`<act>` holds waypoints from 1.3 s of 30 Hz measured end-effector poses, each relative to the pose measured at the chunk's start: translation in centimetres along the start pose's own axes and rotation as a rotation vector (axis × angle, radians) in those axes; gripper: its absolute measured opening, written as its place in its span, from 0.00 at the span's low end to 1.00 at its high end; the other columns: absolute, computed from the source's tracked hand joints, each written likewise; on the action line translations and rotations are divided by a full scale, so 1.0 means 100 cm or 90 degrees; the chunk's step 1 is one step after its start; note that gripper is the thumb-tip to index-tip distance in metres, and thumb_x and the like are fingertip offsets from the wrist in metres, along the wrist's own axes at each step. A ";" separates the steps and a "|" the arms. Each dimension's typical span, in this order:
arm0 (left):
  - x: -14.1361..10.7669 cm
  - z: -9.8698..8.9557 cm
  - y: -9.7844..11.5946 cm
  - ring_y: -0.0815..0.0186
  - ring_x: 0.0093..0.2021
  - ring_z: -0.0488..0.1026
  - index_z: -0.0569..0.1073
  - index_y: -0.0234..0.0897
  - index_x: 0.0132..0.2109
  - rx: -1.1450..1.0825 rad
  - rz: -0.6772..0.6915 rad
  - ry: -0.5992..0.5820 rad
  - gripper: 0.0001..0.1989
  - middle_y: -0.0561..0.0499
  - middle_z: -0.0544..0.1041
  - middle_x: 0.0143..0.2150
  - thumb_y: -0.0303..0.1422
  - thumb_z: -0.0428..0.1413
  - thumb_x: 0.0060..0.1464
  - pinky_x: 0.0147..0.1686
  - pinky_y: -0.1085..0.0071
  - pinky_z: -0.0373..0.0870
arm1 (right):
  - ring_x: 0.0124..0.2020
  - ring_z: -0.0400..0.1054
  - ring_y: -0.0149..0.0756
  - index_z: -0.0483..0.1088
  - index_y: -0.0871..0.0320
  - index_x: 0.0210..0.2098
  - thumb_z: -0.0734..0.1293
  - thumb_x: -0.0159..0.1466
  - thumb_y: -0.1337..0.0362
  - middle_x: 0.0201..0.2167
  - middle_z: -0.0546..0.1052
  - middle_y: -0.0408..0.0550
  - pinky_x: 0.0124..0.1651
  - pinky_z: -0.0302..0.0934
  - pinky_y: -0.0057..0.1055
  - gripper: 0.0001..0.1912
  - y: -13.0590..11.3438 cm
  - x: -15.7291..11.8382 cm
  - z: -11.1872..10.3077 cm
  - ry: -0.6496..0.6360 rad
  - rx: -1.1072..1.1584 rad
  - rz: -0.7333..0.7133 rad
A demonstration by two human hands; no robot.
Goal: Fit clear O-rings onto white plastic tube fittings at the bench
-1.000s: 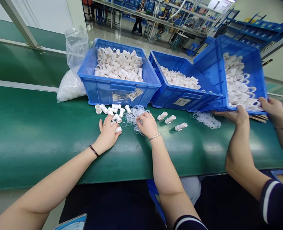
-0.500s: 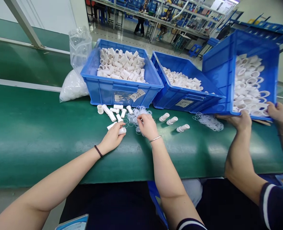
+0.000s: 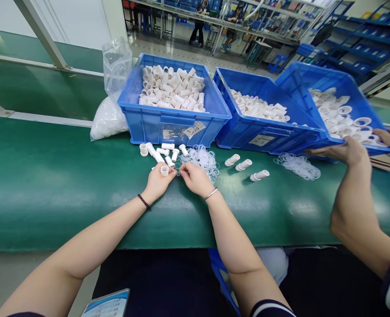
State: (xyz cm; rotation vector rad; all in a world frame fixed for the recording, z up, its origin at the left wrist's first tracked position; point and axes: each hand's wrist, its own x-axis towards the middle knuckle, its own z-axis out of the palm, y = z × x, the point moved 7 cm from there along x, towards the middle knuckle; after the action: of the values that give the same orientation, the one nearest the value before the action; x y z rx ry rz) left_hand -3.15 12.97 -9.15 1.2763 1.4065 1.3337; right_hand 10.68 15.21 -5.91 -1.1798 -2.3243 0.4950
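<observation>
My left hand (image 3: pixel 159 181) is closed around a white plastic pipe fitting (image 3: pixel 164 171), its round open end facing up. Close beside it, my right hand (image 3: pixel 196 178) has thumb and finger pinched together on a thin clear ring (image 3: pixel 177 169), which shows faintly between the two hands' fingertips. A loose heap of clear rings (image 3: pixel 203 159) lies just behind my right hand. Beyond my left hand, several white fittings (image 3: pixel 157 156) lie scattered. To the right, a short row of three fittings with collars (image 3: pixel 243 165) rests on the green table (image 3: pixel 82 193).
Blue bins of white fittings, a left bin (image 3: pixel 175 123) and a middle bin (image 3: pixel 267 132), stand behind. A co-worker's hands (image 3: pixel 355 152) hold a tilted right bin (image 3: pixel 356 83) above cardboard (image 3: pixel 383 162). A second ring pile (image 3: pixel 297 166) and a clear bag (image 3: pixel 110 114) lie nearby.
My right hand has moved left from the ring heap to meet my left hand. The held fitting now points upward. The co-worker's bin has been lowered and tilts less.
</observation>
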 end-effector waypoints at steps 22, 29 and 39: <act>-0.001 0.004 0.003 0.68 0.34 0.68 0.66 0.37 0.30 0.036 0.064 -0.052 0.08 0.53 0.73 0.32 0.34 0.57 0.48 0.39 0.71 0.64 | 0.26 0.63 0.29 0.64 0.57 0.30 0.66 0.55 0.63 0.27 0.70 0.41 0.31 0.59 0.28 0.06 0.011 0.000 0.008 0.060 0.396 0.137; -0.005 0.007 0.004 0.68 0.33 0.68 0.67 0.37 0.31 0.054 0.065 -0.082 0.05 0.53 0.73 0.31 0.32 0.56 0.49 0.39 0.71 0.64 | 0.31 0.65 0.29 0.66 0.57 0.33 0.69 0.53 0.63 0.28 0.71 0.41 0.39 0.61 0.30 0.10 0.016 0.001 0.006 0.085 0.563 0.174; -0.006 0.012 -0.003 0.68 0.32 0.67 0.67 0.38 0.39 -0.132 0.012 -0.130 0.09 0.53 0.72 0.33 0.35 0.56 0.52 0.38 0.69 0.64 | 0.30 0.66 0.30 0.70 0.59 0.32 0.70 0.53 0.57 0.29 0.74 0.44 0.36 0.62 0.30 0.12 0.031 0.000 -0.001 0.025 0.439 0.196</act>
State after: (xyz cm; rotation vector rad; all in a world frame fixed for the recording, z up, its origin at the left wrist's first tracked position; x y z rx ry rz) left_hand -1.95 12.57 -9.65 1.2496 1.0890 1.2867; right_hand 12.74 16.96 -7.47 -1.1631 -1.7012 1.2436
